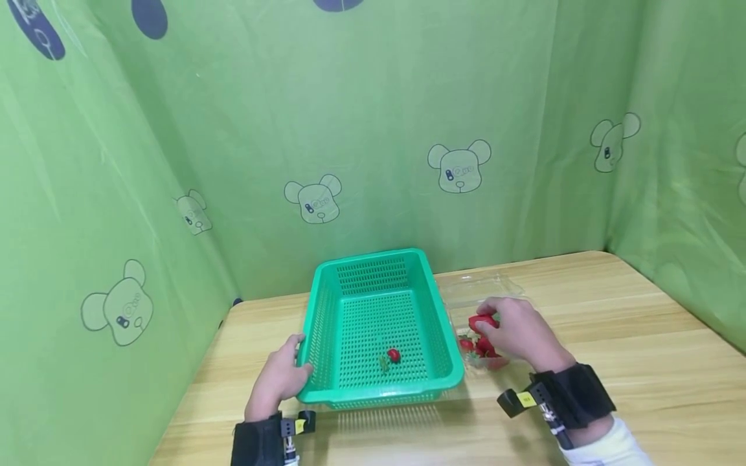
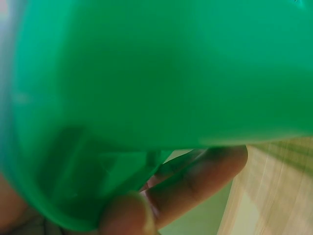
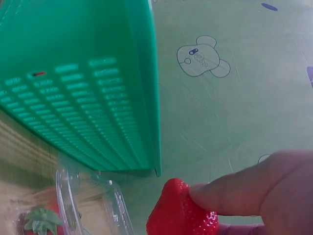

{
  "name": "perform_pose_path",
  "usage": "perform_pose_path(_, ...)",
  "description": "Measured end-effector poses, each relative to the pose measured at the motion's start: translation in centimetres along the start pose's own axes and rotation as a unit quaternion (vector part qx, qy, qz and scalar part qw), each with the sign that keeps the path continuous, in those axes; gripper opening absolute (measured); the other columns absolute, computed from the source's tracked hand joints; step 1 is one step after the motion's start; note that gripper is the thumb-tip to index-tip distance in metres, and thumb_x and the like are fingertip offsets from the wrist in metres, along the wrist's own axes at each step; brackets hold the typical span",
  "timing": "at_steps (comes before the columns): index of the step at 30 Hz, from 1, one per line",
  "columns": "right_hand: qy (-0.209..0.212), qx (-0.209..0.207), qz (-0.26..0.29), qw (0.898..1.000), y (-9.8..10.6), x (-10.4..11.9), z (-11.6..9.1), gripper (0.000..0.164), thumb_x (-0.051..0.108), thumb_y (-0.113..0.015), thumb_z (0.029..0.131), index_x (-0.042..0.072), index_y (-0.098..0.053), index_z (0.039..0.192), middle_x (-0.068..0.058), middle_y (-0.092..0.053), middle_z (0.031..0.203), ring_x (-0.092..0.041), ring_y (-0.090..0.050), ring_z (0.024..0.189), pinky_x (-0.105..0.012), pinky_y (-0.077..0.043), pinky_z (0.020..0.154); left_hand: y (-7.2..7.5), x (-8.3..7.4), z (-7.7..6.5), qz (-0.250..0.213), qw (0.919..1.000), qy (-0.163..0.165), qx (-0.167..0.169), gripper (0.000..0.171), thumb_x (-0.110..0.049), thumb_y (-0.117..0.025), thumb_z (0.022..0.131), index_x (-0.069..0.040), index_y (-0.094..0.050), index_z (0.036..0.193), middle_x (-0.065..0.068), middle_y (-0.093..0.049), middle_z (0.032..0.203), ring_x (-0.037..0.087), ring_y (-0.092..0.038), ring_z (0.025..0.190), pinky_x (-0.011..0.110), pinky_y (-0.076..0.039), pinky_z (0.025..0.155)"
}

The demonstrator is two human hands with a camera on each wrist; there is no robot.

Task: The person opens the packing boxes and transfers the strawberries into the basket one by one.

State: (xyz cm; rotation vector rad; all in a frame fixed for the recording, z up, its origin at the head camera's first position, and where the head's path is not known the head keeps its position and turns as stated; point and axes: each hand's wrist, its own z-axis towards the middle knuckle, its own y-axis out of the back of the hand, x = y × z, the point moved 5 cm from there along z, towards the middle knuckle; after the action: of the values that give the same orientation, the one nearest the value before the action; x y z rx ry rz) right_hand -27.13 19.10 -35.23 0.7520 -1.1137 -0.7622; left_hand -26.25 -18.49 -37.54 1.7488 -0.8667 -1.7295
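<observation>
My left hand (image 1: 281, 374) grips the left rim of a green plastic basket (image 1: 310, 336), thumb at the edge and fingers beneath. In the left wrist view the basket wall (image 2: 146, 73) fills most of the picture. Toward the basket's near side lies a small red strawberry (image 1: 394, 355), with a green leafy bit (image 1: 384, 364) beside it. To the right, my right hand (image 1: 519, 330) pinches a red strawberry (image 3: 178, 210) between thumb and fingers, over a clear plastic box (image 1: 474, 291). More strawberries (image 1: 484, 349) lie in that box, partly hidden by the hand.
The box stands against the basket's right side, its clear lid folded back away from me. Under everything is a wooden table (image 1: 629, 323). A green curtain (image 1: 379, 129) with bear faces hangs behind it and at both sides.
</observation>
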Motion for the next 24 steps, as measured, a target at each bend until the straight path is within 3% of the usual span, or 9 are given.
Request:
perform_pose_path(8, 0.000, -0.003, 0.013, 1.000, -0.2, 1.3, -0.1, 0.024, 0.014, -0.070, 0.082, 0.003, -0.067, 0.103, -0.012, -0.067, 0.088, -0.018, -0.054, 0.064, -0.033, -0.048, 0.056, 0.0, 0.1, -0.1, 0.001, 1.0000, 0.004, 0.000, 0.058, -0.005, -0.057, 0.088, 0.001, -0.035, 0.141, 0.032, -0.054, 0.124, 0.034, -0.059, 0.099, 0.047, -0.052, 0.076)
perform_pose_path(24, 0.084, -0.090, 0.048, 0.991, -0.6, 4.2, -0.7, 0.018, 0.018, -0.075, 0.081, 0.009, -0.069, 0.095, -0.006, -0.067, 0.088, -0.019, -0.063, 0.072, -0.037, -0.054, 0.062, -0.1, 0.0, 0.0, -0.010, 0.9999, 0.010, 0.002, 0.058, -0.003, -0.057, 0.088, 0.002, -0.035, 0.140, 0.033, -0.055, 0.124, 0.031, -0.061, 0.093, 0.042, -0.053, 0.070)
